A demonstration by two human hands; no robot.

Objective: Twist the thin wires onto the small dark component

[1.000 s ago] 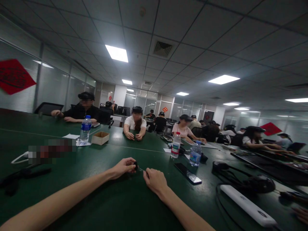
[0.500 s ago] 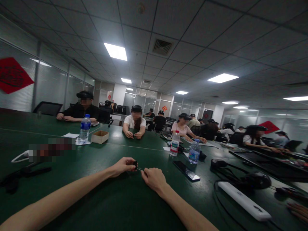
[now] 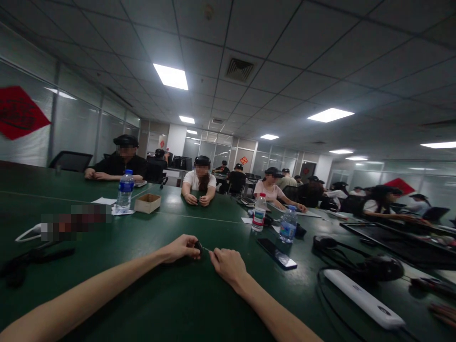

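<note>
My left hand is closed, with thumb and fingers pinching a small dark rounded object just above the green table. A thin, pale, metallic-looking piece reaches from that object toward my right hand. The right hand is closed too, its fingertips pinched at the outer end of the thin piece. Its curled fingers hide what else it may hold. The dark object is too small for me to tell its kind.
To the right lie a phone, a white power strip and black headphones. Bottles stand beyond the phone. A small open box and another bottle are at left. Several people sit around.
The dark object has turned slightly in my left fingers and shifted a little left. More of the thin piece shows between my hands. The right hand has barely moved.
</note>
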